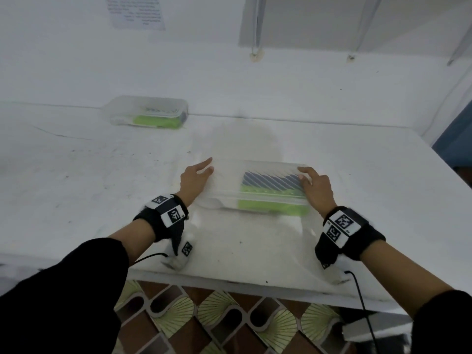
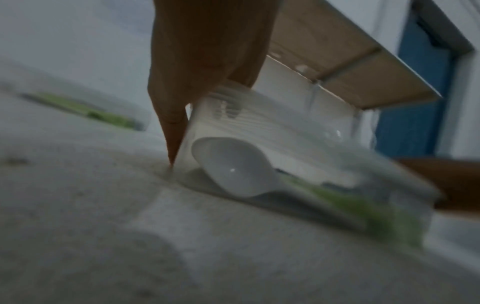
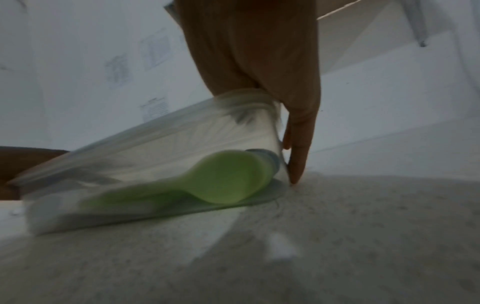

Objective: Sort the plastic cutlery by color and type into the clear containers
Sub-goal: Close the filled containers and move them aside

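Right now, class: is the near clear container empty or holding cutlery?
Holding cutlery: the near clear container shows green spoons and a white spoon inside.

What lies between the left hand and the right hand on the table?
The near clear container lies between the left hand and the right hand, one at each end. It holds white, green and dark cutlery. The head view shows this best.

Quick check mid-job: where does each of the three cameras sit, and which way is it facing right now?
Head: worn high, looks forward and down at the table; both forearms, left hand and right hand flank the near container.
Left wrist: low by the table, looks along the fingers at the container's end and a white spoon.
Right wrist: low, looks along its fingers at the green spoon.
Shared: all show the container.
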`<state>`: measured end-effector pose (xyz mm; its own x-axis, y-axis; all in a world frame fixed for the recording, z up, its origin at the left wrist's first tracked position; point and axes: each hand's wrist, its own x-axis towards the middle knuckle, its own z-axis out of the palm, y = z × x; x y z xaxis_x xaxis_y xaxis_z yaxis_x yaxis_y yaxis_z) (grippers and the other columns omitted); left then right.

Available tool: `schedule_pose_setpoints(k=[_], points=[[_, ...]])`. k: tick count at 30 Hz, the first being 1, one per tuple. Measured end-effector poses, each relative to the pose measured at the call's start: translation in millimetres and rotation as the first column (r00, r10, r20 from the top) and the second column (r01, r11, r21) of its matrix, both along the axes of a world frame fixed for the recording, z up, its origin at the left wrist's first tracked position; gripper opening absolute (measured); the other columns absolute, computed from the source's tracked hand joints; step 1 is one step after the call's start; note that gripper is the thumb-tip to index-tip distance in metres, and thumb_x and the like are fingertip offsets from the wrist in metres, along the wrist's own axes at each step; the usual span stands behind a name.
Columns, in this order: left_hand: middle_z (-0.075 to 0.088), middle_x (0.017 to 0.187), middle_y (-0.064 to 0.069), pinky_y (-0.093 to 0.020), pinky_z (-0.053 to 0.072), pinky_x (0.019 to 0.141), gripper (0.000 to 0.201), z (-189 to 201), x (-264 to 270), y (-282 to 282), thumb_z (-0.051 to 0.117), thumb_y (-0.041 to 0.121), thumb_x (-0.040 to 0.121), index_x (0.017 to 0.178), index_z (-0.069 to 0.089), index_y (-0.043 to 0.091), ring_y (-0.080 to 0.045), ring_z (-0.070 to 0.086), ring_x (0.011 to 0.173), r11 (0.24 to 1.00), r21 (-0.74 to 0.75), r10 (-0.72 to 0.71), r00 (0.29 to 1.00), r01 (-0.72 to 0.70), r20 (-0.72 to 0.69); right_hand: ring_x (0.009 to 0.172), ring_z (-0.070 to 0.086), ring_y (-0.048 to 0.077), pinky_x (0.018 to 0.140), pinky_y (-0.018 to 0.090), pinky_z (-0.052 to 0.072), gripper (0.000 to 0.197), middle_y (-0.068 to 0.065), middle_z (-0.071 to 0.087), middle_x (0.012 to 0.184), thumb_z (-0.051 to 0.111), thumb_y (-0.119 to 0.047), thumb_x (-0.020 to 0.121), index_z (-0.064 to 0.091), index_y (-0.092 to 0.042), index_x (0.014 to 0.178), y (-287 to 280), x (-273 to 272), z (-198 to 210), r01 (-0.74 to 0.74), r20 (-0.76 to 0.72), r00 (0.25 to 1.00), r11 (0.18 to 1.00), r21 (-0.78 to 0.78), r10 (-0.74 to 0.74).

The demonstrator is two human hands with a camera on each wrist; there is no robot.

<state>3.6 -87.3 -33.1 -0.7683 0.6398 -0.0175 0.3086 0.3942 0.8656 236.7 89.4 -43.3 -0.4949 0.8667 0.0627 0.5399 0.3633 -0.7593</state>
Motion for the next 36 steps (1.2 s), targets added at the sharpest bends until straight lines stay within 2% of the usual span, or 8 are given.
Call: schedule_pose_setpoints(k=[2, 5, 7, 15, 21, 28, 30, 36], points=[[0.050, 0.139, -0.005, -0.021, 0.029, 0.104, 0.037, 1, 4, -4, 0.056, 0.022, 0.093, 0.129, 0.056, 0.021, -0.019, 0.042, 0.131, 0.999, 0.053, 0.006, 0.998, -0.010, 0.069, 0.080, 0.050, 0.021, 0.073, 0.023, 0.033, 0.030, 0.010, 0.050, 0.094, 0.047, -0.021, 0.096, 0.057, -0.016, 0.124, -5, 1, 6, 0.021, -0.032, 0.999, 1.000, -0.013, -0.021], [0.046, 0.141, -0.006, -0.031, 0.031, 0.110, 0.036, 1, 10, -19, 0.057, 0.020, 0.092, 0.128, 0.056, 0.023, -0.020, 0.041, 0.131, 0.994, 0.089, 0.058, 0.991, -0.069, 0.122, 0.111, 0.053, 0.023, 0.080, 0.014, 0.032, 0.029, 0.007, 0.060, 0.117, 0.054, -0.016, 0.093, 0.060, -0.014, 0.121, -14, -1, 19, -0.005, -0.120, 0.993, 0.995, -0.104, -0.008], [0.046, 0.140, -0.006, -0.031, 0.031, 0.111, 0.036, 3, 10, -37, 0.057, 0.020, 0.092, 0.127, 0.056, 0.023, -0.020, 0.040, 0.132, 0.986, 0.112, 0.110, 0.987, -0.123, 0.118, 0.120, 0.050, 0.022, 0.085, 0.012, 0.031, 0.030, 0.008, 0.059, 0.127, 0.058, -0.017, 0.091, 0.061, -0.013, 0.121, -25, -9, 26, -0.035, -0.169, 0.985, 0.993, -0.110, 0.016], [0.052, 0.137, -0.003, -0.015, 0.029, 0.098, 0.036, 33, -24, -142, 0.058, 0.014, 0.091, 0.126, 0.058, 0.015, -0.016, 0.043, 0.129, 0.926, 0.205, 0.316, 0.948, -0.316, 0.035, 0.127, 0.046, 0.021, 0.107, 0.025, 0.031, 0.034, 0.008, 0.056, 0.131, 0.064, -0.019, 0.087, 0.062, -0.015, 0.121, -84, -90, 52, -0.283, -0.267, 0.930, 0.955, -0.085, 0.252], [0.050, 0.138, -0.004, -0.032, 0.033, 0.109, 0.037, 52, -64, -224, 0.058, 0.014, 0.090, 0.127, 0.056, 0.015, -0.018, 0.042, 0.130, 0.871, 0.246, 0.430, 0.902, -0.426, 0.039, 0.125, 0.048, 0.021, 0.101, 0.023, 0.033, 0.036, 0.009, 0.057, 0.130, 0.066, -0.017, 0.085, 0.062, -0.013, 0.121, -143, -170, 70, -0.412, -0.321, 0.874, 0.907, -0.092, 0.364], [0.051, 0.137, -0.002, -0.025, 0.031, 0.105, 0.036, 61, -130, -296, 0.059, 0.017, 0.090, 0.126, 0.057, 0.017, -0.016, 0.040, 0.131, 0.857, 0.235, 0.473, 0.881, -0.458, -0.007, 0.125, 0.048, 0.023, 0.106, 0.032, 0.037, 0.035, 0.009, 0.058, 0.129, 0.066, -0.019, 0.085, 0.063, -0.014, 0.120, -211, -249, 73, -0.433, -0.355, 0.858, 0.895, -0.108, 0.372], [0.052, 0.136, -0.001, -0.027, 0.031, 0.107, 0.035, 61, -150, -309, 0.059, 0.019, 0.090, 0.125, 0.058, 0.018, -0.016, 0.041, 0.131, 0.867, 0.219, 0.465, 0.885, -0.448, -0.030, 0.126, 0.047, 0.024, 0.108, 0.035, 0.036, 0.035, 0.010, 0.057, 0.130, 0.065, -0.019, 0.086, 0.062, -0.014, 0.121, -225, -267, 70, -0.424, -0.366, 0.860, 0.897, -0.125, 0.356], [0.052, 0.136, 0.000, -0.026, 0.031, 0.106, 0.035, 55, -204, -317, 0.060, 0.020, 0.090, 0.124, 0.058, 0.020, -0.016, 0.040, 0.131, 0.887, 0.191, 0.436, 0.898, -0.420, -0.051, 0.128, 0.044, 0.024, 0.105, 0.032, 0.036, 0.037, 0.010, 0.053, 0.134, 0.062, -0.015, 0.088, 0.060, -0.014, 0.124, -238, -307, 58, -0.394, -0.356, 0.878, 0.904, -0.163, 0.319]])
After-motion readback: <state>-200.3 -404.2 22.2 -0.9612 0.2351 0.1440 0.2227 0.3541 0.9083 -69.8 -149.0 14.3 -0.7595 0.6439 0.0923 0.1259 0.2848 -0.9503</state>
